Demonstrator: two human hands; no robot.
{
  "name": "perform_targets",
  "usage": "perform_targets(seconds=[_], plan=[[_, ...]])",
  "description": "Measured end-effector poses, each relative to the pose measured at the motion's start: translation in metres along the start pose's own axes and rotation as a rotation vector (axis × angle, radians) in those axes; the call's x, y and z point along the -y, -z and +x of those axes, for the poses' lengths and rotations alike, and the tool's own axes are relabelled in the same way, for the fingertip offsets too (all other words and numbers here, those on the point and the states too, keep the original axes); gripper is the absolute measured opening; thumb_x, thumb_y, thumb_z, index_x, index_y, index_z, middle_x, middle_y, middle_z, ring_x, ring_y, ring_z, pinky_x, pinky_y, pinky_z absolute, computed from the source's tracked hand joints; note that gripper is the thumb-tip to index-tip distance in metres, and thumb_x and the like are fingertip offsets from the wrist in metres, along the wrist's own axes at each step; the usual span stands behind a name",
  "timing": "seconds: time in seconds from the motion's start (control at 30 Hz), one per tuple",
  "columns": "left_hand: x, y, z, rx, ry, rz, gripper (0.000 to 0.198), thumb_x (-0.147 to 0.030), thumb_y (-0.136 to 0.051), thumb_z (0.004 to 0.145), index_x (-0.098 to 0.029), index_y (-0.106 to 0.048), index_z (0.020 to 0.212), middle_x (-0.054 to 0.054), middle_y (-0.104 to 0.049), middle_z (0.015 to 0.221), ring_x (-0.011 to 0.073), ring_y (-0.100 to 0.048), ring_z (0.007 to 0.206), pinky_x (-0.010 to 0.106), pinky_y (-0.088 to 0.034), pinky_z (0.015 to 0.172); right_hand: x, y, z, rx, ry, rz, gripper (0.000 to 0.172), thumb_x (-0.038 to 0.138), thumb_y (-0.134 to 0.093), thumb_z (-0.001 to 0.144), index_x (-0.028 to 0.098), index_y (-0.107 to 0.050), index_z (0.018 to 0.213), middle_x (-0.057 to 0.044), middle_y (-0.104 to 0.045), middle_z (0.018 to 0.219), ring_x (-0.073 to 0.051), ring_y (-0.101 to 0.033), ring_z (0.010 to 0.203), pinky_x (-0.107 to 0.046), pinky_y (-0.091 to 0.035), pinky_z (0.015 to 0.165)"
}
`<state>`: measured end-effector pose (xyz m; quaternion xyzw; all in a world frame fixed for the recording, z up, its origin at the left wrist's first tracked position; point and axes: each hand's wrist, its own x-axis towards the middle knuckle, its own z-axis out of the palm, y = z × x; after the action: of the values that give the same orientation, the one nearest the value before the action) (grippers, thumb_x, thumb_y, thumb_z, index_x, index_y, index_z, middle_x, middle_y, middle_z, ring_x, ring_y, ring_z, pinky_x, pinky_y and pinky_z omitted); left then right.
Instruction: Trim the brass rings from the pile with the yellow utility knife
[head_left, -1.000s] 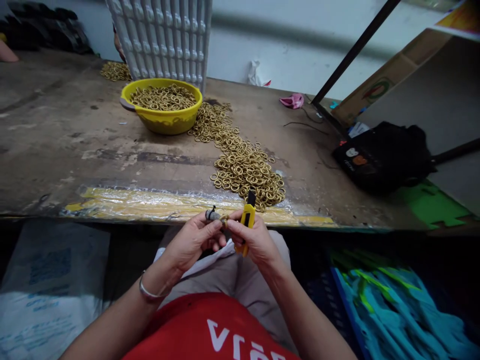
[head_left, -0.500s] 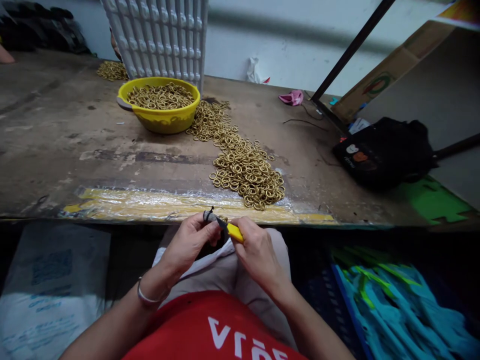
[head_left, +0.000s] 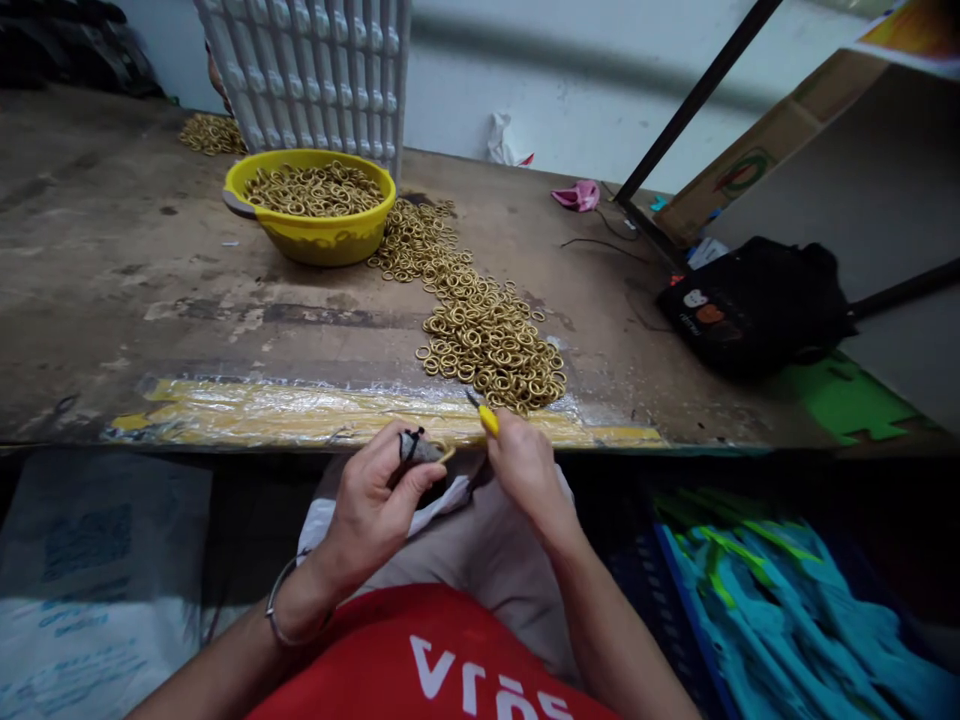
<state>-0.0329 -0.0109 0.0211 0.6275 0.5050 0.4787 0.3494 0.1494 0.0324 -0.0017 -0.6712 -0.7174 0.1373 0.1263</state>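
My left hand (head_left: 380, 487) is closed above my lap, pinching a gold-coloured ring (head_left: 448, 455) between thumb and forefinger. A grey wrap (head_left: 414, 448), tied with black cord, covers that forefinger. My right hand (head_left: 526, 465) is wrapped round a knife (head_left: 489, 420) with a yellow handle. Its short dark blade points up and left, apart from the ring. Just beyond the knife, a heap of similar rings (head_left: 495, 335) spreads over the worktable (head_left: 300, 330). The heap trails back to a yellow basin (head_left: 322, 240) filled with more rings.
Behind the basin stands a grey ribbed plastic panel (head_left: 322, 80), with another ring pile (head_left: 210, 134) beside it. A black bag (head_left: 757, 305) and a pink cloth (head_left: 576, 195) lie on the right. Below the table edge sits a blue crate (head_left: 697, 610) holding turquoise pieces.
My right hand has moved the knife up and right, away from my left hand. The ring in my left fingers now shows clearly. The view has shifted slightly.
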Motion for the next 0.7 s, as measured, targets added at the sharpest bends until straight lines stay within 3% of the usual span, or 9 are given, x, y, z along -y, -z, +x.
perform_targets(seconds=[0.1,0.17,0.23,0.33,0.43,0.57,0.7], plan=[[0.003,0.001,-0.001,0.095,0.045,-0.058,0.016,-0.021,-0.061,0.085,-0.018,-0.064,0.069,0.002,-0.059,0.073,0.0167,-0.055,0.070,0.027,-0.043,0.067,0.000,0.005,0.007,0.038,0.053,0.490,0.028,0.033,-0.048,0.094,0.019,-0.056,0.070,0.002,-0.050,0.058,-0.013,-0.045,0.054,-0.024,-0.032,0.054],[0.008,0.000,0.000,0.139,0.062,-0.076,0.011,-0.018,-0.063,0.083,-0.018,-0.066,0.073,0.002,-0.061,0.076,0.0171,-0.057,0.074,0.027,-0.044,0.069,0.008,0.012,0.006,0.170,0.121,0.812,0.033,0.041,-0.051,0.092,0.019,-0.056,0.068,0.004,-0.045,0.056,-0.011,-0.041,0.052,-0.023,-0.032,0.052],[0.012,-0.001,0.001,0.172,0.054,-0.071,0.006,-0.016,-0.065,0.081,-0.018,-0.068,0.076,0.003,-0.062,0.081,0.0181,-0.057,0.079,0.028,-0.044,0.073,0.017,0.018,0.003,0.283,0.162,0.970,0.031,0.042,-0.059,0.086,0.017,-0.058,0.067,0.004,-0.047,0.059,-0.010,-0.042,0.055,-0.022,-0.034,0.053],[0.015,-0.001,0.000,0.171,0.081,-0.084,0.002,-0.017,-0.068,0.079,-0.018,-0.070,0.078,0.003,-0.064,0.083,0.0189,-0.058,0.082,0.029,-0.045,0.076,0.025,0.024,0.001,0.360,0.173,0.981,0.027,0.038,-0.066,0.081,0.016,-0.061,0.066,0.003,-0.050,0.061,-0.010,-0.043,0.058,-0.021,-0.035,0.055],[0.015,-0.002,-0.003,0.135,0.246,-0.244,0.007,-0.020,-0.071,0.076,-0.018,-0.070,0.082,0.004,-0.068,0.085,0.0200,-0.061,0.083,0.031,-0.049,0.077,0.022,0.023,0.000,0.382,0.173,0.958,0.025,0.035,-0.064,0.081,0.016,-0.060,0.065,0.004,-0.048,0.060,-0.009,-0.041,0.057,-0.021,-0.034,0.055],[0.019,-0.003,-0.003,0.092,0.466,-0.589,0.026,-0.025,-0.076,0.073,-0.016,-0.063,0.094,0.003,-0.068,0.083,0.0149,-0.062,0.067,0.027,-0.053,0.062,0.018,0.017,-0.005,0.296,0.136,1.052,0.025,0.037,-0.062,0.084,0.016,-0.060,0.071,0.003,-0.050,0.063,-0.009,-0.043,0.057,-0.021,-0.034,0.053],[0.026,-0.003,-0.003,0.198,0.527,-0.699,0.021,-0.032,-0.072,0.080,-0.014,-0.063,0.084,-0.002,-0.060,0.064,0.0073,-0.052,0.050,0.019,-0.044,0.048,0.019,0.013,-0.011,0.258,0.107,1.097,0.025,0.040,-0.062,0.086,0.017,-0.061,0.075,0.002,-0.052,0.065,-0.009,-0.044,0.056,-0.021,-0.035,0.052]])
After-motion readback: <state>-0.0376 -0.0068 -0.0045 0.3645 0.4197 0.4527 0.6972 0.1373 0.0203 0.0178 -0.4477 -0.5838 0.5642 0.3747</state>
